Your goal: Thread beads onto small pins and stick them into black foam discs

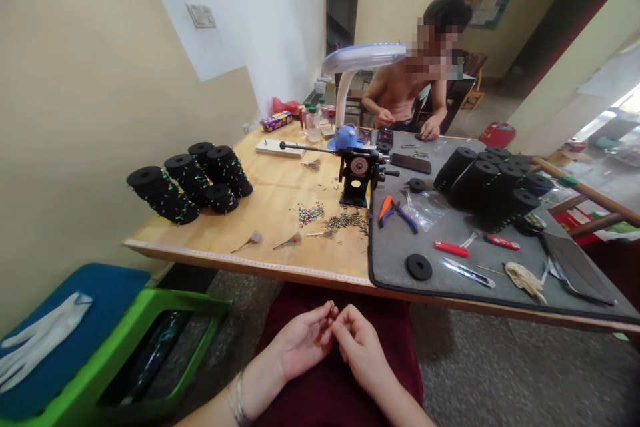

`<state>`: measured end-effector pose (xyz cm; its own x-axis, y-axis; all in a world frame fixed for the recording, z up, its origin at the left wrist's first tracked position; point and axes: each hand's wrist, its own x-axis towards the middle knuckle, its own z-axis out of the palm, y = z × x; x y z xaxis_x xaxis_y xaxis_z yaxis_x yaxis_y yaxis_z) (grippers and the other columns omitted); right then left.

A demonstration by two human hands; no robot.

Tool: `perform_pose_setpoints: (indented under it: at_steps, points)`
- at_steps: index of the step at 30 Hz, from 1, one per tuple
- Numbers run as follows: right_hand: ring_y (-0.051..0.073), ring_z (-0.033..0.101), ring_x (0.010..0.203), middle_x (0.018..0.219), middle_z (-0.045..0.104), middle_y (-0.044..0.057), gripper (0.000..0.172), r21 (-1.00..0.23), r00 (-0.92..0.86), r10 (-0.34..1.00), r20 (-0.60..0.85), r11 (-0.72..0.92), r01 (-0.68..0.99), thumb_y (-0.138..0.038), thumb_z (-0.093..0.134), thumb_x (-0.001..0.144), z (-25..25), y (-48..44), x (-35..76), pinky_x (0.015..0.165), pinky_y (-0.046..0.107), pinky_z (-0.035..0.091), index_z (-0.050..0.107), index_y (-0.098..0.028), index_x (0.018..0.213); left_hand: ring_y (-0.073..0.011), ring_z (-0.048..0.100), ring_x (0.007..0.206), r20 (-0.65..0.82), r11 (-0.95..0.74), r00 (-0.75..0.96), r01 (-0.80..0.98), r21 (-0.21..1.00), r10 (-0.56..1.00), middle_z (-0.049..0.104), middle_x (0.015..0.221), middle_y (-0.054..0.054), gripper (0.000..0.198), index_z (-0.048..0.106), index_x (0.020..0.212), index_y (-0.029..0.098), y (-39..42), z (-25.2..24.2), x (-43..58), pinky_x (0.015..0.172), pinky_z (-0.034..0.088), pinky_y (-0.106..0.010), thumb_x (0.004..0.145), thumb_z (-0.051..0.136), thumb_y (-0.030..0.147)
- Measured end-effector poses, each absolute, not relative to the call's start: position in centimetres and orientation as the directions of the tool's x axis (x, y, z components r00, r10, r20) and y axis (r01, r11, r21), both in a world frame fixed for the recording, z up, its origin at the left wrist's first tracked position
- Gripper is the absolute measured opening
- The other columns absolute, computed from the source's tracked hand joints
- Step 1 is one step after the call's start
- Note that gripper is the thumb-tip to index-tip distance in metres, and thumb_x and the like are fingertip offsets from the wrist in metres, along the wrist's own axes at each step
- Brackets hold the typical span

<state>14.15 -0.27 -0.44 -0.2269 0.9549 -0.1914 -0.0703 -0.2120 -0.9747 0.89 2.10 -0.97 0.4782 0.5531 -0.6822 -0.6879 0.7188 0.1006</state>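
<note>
Over my lap, just in front of the table edge, my left hand [306,341] is turned palm up with its fingers curled to a pinch. Against its fingertips, my right hand [361,347] pinches with thumb and forefinger. Whatever lies between the fingers is too small to make out. Nearest on the wooden table [200,240] are small bundles of fine strands [295,239], a pile of coloured bits [311,213] and a pile of small dark metal-looking pieces [347,220]. Behind them stands a black hand-cranked device [356,173] with a long rod.
Black foam spools stand in stacks at left [175,207] and right [460,170]. On the grey mat [395,260] lie pliers [397,213], a foam ring [419,267], red-handled tools [451,249] and tweezers [469,272]. A lamp [343,93] and another person [405,90] are across the table.
</note>
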Motion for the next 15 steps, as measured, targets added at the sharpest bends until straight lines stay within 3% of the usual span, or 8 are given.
perform_pose_setpoints:
  at_steps: [15]
  points:
    - [0.010, 0.049, 0.045, 0.061, 0.063, 0.000, 0.035, -0.975, -0.210, 0.957, -0.202, -0.217, -0.053, -0.051, 0.057, 0.081, -0.76, -0.28, 14.29, 0.044, 0.020, 0.034, 0.046, -0.020, 0.069, -0.0101, 0.062, 0.052, -0.711, 0.710, 0.441, -0.695, 0.115, 0.547, 0.068, 0.067, -0.006, 0.019, 0.066, 0.077, 0.008, 2.22, -0.13, 1.05, 0.049, 0.049, -0.019, 0.089, 0.053, 0.013]
